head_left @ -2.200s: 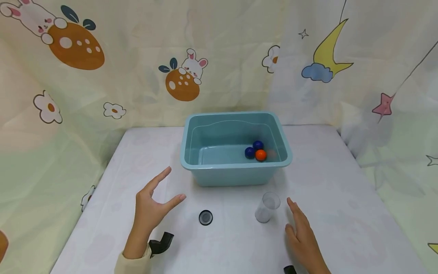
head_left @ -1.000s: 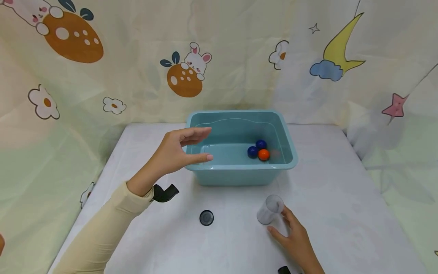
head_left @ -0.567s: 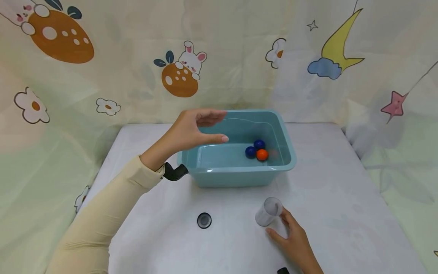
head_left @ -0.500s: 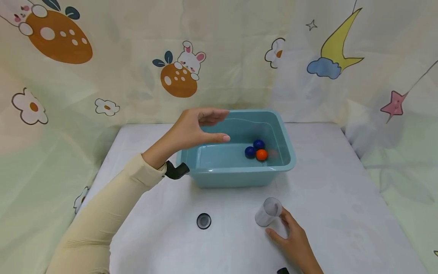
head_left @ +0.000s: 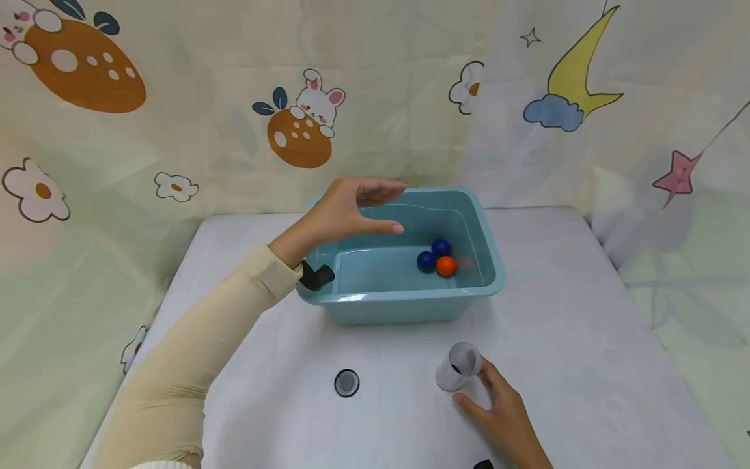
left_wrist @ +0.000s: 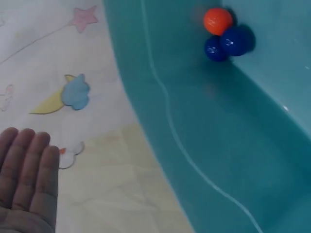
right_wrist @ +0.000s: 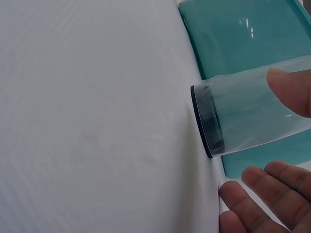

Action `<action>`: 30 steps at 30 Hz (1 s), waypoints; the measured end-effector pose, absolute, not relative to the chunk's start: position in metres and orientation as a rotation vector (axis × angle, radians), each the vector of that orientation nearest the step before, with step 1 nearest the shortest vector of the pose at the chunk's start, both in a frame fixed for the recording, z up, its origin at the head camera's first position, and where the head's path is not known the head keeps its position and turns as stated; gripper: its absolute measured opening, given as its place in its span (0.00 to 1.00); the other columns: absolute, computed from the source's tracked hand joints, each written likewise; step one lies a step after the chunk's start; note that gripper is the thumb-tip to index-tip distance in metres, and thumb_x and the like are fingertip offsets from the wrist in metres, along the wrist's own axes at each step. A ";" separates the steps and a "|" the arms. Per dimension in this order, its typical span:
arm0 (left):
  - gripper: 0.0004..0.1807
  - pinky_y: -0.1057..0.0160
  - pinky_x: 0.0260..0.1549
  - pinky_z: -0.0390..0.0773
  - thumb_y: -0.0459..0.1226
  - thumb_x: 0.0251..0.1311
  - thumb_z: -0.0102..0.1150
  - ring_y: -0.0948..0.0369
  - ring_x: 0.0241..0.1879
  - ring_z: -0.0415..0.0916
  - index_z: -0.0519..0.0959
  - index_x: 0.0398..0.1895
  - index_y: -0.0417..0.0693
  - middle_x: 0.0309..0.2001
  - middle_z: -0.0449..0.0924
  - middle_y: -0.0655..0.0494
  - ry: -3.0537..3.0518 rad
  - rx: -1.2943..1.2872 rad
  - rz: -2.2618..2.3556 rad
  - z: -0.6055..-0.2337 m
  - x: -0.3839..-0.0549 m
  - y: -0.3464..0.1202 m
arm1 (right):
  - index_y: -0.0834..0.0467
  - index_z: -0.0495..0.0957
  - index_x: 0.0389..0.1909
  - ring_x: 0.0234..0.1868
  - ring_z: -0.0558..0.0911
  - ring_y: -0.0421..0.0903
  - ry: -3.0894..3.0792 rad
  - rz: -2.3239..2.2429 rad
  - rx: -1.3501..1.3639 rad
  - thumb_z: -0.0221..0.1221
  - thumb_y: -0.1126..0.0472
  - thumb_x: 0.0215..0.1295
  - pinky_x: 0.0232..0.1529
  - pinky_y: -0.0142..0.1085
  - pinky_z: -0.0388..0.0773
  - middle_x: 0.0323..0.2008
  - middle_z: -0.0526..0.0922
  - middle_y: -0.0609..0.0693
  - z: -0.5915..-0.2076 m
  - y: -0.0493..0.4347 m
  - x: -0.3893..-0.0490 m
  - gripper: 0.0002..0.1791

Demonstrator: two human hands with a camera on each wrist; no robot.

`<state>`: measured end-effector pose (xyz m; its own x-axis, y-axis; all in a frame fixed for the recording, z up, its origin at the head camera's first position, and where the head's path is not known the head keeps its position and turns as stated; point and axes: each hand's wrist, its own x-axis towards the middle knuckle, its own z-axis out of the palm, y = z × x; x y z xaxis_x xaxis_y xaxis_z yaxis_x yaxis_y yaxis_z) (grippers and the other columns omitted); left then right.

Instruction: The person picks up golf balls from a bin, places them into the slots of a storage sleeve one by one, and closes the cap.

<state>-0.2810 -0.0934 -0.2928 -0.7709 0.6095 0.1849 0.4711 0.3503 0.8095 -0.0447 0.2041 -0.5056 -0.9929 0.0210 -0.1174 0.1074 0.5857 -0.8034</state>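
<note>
A light teal plastic basin (head_left: 404, 309) stands at the back of the table. Two dark blue balls (head_left: 426, 262) and one orange ball (head_left: 446, 266) lie together in its right part. Over the basin's left part is my left hand (head_left: 351, 212), thumb and fingers spread wide apart with nothing between them; its fingers appear straight in the left wrist view. My right hand (head_left: 498, 407) curls loosely round a clear plastic tube (head_left: 448, 376), which stands upright with its mouth up. In the right wrist view the thumb overlaps the tube's wall (right_wrist: 243, 111) above its black base.
A small round black lid (head_left: 347, 383) lies on the white tablecloth (head_left: 281, 404), left of the tube. Behind and beside the table hangs a printed curtain (head_left: 398, 98). My left sleeve (head_left: 199, 352) crosses the table's left side.
My left hand has risen from the table's left side and moved right, over the basin. The right hand has come in from the right and closed loosely round the tube.
</note>
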 end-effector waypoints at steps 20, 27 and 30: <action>0.37 0.59 0.70 0.77 0.37 0.62 0.80 0.52 0.71 0.78 0.77 0.74 0.37 0.72 0.79 0.44 2.344 1.027 1.145 -0.356 -0.342 -0.046 | 0.68 0.71 0.74 0.68 0.81 0.66 2.779 -1.414 0.062 0.80 0.57 0.62 0.67 0.65 0.76 0.69 0.80 0.66 -0.508 0.207 -0.051 0.44; 0.38 0.58 0.72 0.75 0.38 0.64 0.79 0.52 0.73 0.75 0.76 0.75 0.38 0.73 0.77 0.45 2.344 0.927 0.974 -0.376 -0.358 -0.035 | 0.68 0.70 0.76 0.69 0.80 0.66 2.741 -1.416 0.089 0.79 0.57 0.63 0.68 0.65 0.76 0.70 0.79 0.65 -0.507 0.207 -0.053 0.45; 0.38 0.58 0.71 0.76 0.38 0.63 0.80 0.52 0.72 0.76 0.76 0.74 0.38 0.73 0.78 0.45 2.340 0.905 0.920 -0.383 -0.361 -0.029 | 0.66 0.71 0.76 0.69 0.80 0.64 2.728 -1.421 0.093 0.79 0.57 0.62 0.68 0.65 0.75 0.70 0.80 0.63 -0.507 0.206 -0.053 0.45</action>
<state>-0.3614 -0.0286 -0.3828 -0.6751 0.7166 -0.1756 0.4050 0.5589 0.7236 -0.0528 0.2063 -0.5075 -0.9961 0.0240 -0.0847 0.0831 0.5724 -0.8157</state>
